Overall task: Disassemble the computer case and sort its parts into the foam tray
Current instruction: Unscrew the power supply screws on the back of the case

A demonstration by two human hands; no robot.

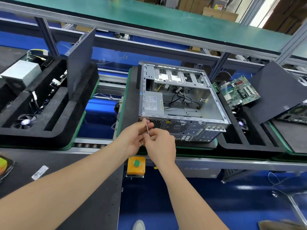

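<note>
An open grey computer case (pixel 206 103) lies on its side in the middle of the line, its rear panel facing me. Inside it sit a power supply (pixel 153 103) with a white label and loose black cables (pixel 182 99). My right hand (pixel 162 145) grips a thin metal screwdriver (pixel 147 129) whose shaft points up at the case's near left corner. My left hand (pixel 136 136) pinches the shaft near its tip, fingers against the rear panel. A black foam tray (pixel 259 143) to the right holds a green motherboard (pixel 239 92), a small fan (pixel 241 123) and a dark side panel (pixel 279 90).
On the left, another black foam tray (pixel 54 130) carries a silver box (pixel 21 72), cables, a fan and an upright dark panel (pixel 81 63). A yellow box with a green button (pixel 136 164) sits on the bench edge below my hands. A green shelf runs overhead.
</note>
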